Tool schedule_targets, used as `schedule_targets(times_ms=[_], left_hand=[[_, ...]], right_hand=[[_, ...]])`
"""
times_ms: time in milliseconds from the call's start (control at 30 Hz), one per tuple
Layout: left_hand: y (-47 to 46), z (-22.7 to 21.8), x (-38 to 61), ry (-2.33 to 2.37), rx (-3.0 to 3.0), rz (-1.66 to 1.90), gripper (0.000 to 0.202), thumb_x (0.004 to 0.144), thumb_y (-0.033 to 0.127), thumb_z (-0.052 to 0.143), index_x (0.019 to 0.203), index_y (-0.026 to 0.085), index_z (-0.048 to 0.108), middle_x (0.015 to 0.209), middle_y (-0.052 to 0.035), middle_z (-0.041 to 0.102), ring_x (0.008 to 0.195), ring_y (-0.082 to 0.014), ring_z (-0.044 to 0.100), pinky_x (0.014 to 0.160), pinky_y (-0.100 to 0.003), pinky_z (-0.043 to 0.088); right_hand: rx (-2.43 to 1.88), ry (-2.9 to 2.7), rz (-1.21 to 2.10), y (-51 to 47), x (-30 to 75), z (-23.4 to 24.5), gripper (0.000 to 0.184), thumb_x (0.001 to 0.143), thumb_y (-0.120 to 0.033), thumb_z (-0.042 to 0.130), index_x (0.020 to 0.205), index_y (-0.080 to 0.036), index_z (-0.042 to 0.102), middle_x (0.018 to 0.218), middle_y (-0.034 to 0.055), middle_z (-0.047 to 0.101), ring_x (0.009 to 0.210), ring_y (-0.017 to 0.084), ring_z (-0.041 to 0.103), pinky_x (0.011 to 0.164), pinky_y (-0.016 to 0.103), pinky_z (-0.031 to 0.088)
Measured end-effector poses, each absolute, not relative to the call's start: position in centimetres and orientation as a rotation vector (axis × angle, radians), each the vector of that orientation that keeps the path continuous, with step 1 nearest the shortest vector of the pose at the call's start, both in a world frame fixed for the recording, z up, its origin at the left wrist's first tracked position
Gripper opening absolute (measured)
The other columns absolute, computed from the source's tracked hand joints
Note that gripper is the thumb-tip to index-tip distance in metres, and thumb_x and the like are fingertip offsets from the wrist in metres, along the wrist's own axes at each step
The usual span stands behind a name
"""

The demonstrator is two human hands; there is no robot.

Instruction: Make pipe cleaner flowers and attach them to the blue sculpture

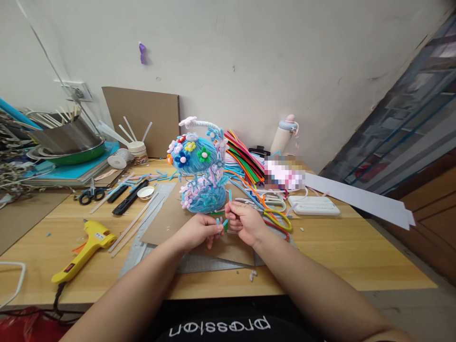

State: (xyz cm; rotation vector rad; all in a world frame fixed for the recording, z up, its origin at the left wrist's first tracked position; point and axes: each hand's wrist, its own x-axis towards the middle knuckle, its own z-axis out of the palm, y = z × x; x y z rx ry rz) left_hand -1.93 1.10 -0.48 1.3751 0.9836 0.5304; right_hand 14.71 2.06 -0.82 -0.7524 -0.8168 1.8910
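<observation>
My left hand is pinched on a small bent piece of light-blue pipe cleaner, whose fuzzy ends stick out past the thumb. Close beside it, my right hand grips another light-blue pipe cleaner that points upward from the fingertips. Whether the two pieces join is hidden by the fingers. Just beyond my hands stands a blue craft piece with an upper dome covered in small colourful pipe-cleaner flowers and a white curved stem above. Cardboard lies under it.
On the left lie a yellow glue gun, scissors, a black cutter and clear glue sticks. Coloured pipe cleaners spread behind on the right, near a bottle and a white case. A metal pot stands far left.
</observation>
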Motion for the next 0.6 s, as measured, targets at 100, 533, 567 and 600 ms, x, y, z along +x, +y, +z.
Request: schedule_targets(times_ms=[100,533,567,600], left_hand=[[1.0,-0.4,-1.9,0.981,1.391,0.516,0.036,0.070,0.047,0.061,0.064,0.012,0.063,0.053,0.0021,0.053,0.037,-0.0081,0.048,0.040,-0.021,0.031],[1.3,-0.5,-1.7,0.910,1.235,0.675,0.026,0.073,0.038,0.060,0.065,0.013,0.057,0.057,0.0040,0.046,0.038,-0.0051,0.038,0.037,-0.020,0.028],[1.3,-0.4,-1.8,0.902,1.202,0.689,0.025,0.074,0.037,0.061,0.065,0.014,0.057,0.056,0.0040,0.045,0.039,-0.0049,0.036,0.036,-0.020,0.027],[1.2,-0.3,-1.8,0.901,1.183,0.688,0.025,0.073,0.037,0.061,0.064,0.014,0.056,0.054,0.0043,0.044,0.038,-0.0049,0.034,0.036,-0.019,0.025]], right_hand=[[-0.769,-0.794,1.897,2.1,14.8,-0.9,0.021,0.073,-0.030,0.063,0.066,-0.014,0.052,0.046,-0.0077,0.039,0.033,0.000,0.018,0.035,0.014,0.009],[-0.998,-1.317,0.907,1.4,15.2,-0.1,0.037,0.083,-0.037,0.052,0.117,-0.022,0.047,0.107,0.0076,0.055,0.084,0.017,0.056,0.064,0.030,0.048],[-0.982,-1.465,0.623,1.0,15.5,0.4,0.041,0.084,-0.035,0.051,0.122,-0.023,0.044,0.118,0.0094,0.051,0.101,0.021,0.052,0.080,0.037,0.046],[-0.924,-1.664,0.411,0.5,15.7,0.8,0.043,0.084,-0.033,0.052,0.126,-0.024,0.043,0.125,0.0098,0.048,0.113,0.024,0.046,0.092,0.043,0.038]])
